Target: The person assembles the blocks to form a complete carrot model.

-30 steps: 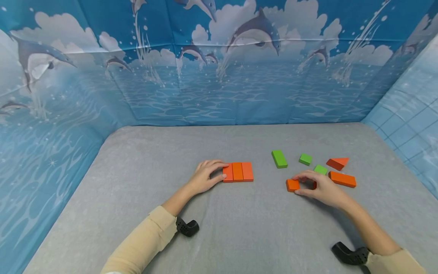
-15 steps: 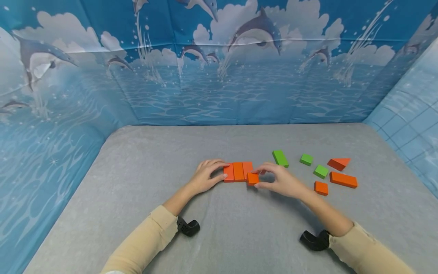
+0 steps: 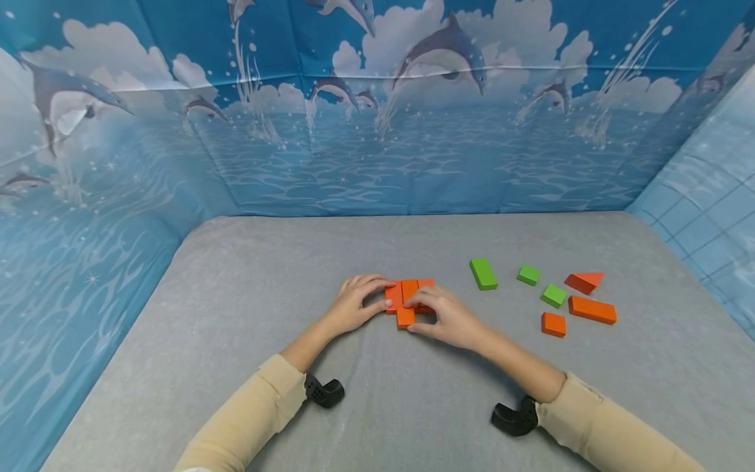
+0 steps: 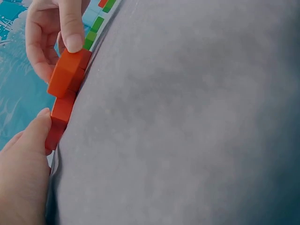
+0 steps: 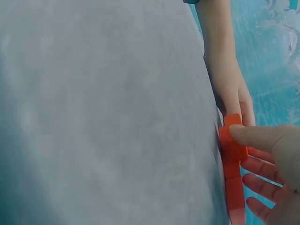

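My left hand (image 3: 350, 305) holds the left end of a row of three flat orange-red blocks, its thumb and forefinger on the left block (image 3: 393, 298). The middle block (image 3: 409, 290) lies against it, and the right block (image 3: 426, 283) is partly covered by my other hand. My right hand (image 3: 449, 319) pinches a small orange block (image 3: 406, 319) between thumb and fingers at the near end of the middle block. In the left wrist view that small orange block (image 4: 65, 75) looks close to the row, with the right thumb on it. Whether it rests on the cloth cannot be told.
Over to the right lie a long green block (image 3: 483, 274), two small green blocks, one of them a cube-like block (image 3: 553, 295), a red triangular block (image 3: 584, 282), a long orange block (image 3: 592, 309) and another small orange block (image 3: 553, 324). A dolphin-printed curtain (image 3: 354, 164) borders the grey cloth (image 3: 283, 255).
My right hand has carried the small orange block leftward from beside the loose blocks to the near end of the middle block. My left hand has stayed at the row.
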